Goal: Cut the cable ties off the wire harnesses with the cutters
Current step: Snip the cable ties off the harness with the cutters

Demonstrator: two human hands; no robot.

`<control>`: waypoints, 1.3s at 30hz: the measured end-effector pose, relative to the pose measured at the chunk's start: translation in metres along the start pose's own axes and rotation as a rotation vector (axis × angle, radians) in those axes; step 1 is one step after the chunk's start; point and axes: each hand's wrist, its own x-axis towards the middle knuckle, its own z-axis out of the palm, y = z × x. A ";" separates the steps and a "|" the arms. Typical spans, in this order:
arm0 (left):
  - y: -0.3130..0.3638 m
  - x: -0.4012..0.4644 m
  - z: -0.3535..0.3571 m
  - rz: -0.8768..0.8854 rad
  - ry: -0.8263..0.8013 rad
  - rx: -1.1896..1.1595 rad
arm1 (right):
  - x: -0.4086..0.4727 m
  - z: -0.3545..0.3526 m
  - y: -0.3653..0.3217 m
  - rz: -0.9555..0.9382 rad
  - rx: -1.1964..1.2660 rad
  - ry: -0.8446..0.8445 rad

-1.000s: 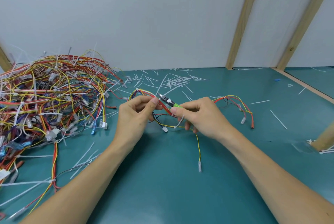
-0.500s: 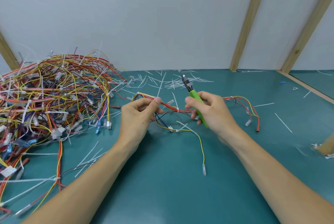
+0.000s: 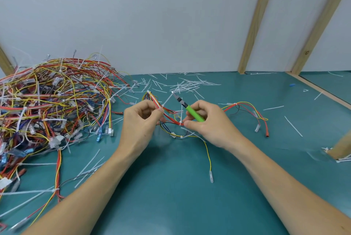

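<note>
A wire harness (image 3: 245,106) of red, yellow and black wires stretches across the middle of the teal table. My left hand (image 3: 141,122) pinches its bundle at a white cable tie (image 3: 164,104) whose tail sticks up to the right. My right hand (image 3: 210,123) grips the green-handled cutters (image 3: 187,108), jaws pointing up and left, near the tie's tail. The same hand's thumb and finger also pinch the harness at a second white tie (image 3: 180,120). A yellow lead (image 3: 208,156) hangs toward me.
A big tangled heap of tied harnesses (image 3: 51,101) fills the table's left side. Cut white tie pieces (image 3: 187,84) lie scattered behind the hands and in front left. Wooden posts (image 3: 254,20) stand at the back wall; a wooden leg (image 3: 341,147) is at the right edge.
The cutters lifted off the harness, swung up and right, then came back down left toward the tie. My right hand now also pinches the harness. My left hand kept its hold.
</note>
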 end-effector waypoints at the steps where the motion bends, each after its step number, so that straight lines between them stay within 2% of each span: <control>1: 0.001 -0.001 0.000 0.028 0.001 0.029 | 0.000 -0.001 0.000 -0.004 -0.013 -0.003; 6: 0.002 -0.003 -0.004 0.151 0.022 0.160 | -0.002 0.000 0.002 -0.010 -0.168 -0.018; 10: 0.005 -0.002 -0.007 0.250 0.045 0.254 | -0.001 -0.001 -0.001 -0.013 -0.154 0.034; 12: 0.004 0.002 -0.011 0.289 0.064 0.406 | -0.001 -0.003 -0.005 -0.009 -0.108 0.104; 15: 0.004 0.004 -0.013 0.382 0.105 0.805 | -0.002 -0.004 -0.007 -0.017 -0.061 0.212; 18: 0.013 -0.001 -0.004 0.589 0.131 0.932 | -0.006 0.003 -0.009 -0.042 -0.034 0.282; 20: 0.016 -0.008 0.006 0.573 0.110 0.870 | -0.008 0.009 -0.010 -0.067 -0.026 0.327; 24: 0.010 -0.013 0.019 0.116 -0.046 0.309 | -0.013 0.020 -0.011 -0.154 -0.079 0.373; 27: 0.004 -0.008 0.018 -0.082 -0.045 0.068 | -0.013 0.026 -0.008 -0.182 -0.182 0.334; 30: -0.003 -0.003 0.014 -0.146 -0.042 -0.021 | -0.010 0.024 -0.006 -0.164 -0.175 0.262; 33: -0.010 0.001 0.005 -0.175 -0.024 -0.022 | -0.005 0.015 -0.007 -0.067 -0.019 0.158; 36: -0.014 0.006 -0.006 -0.194 -0.001 -0.002 | 0.000 -0.003 -0.010 0.077 0.208 -0.021; 39: -0.016 0.009 -0.011 -0.175 0.014 0.015 | 0.001 -0.019 -0.008 0.167 0.208 -0.184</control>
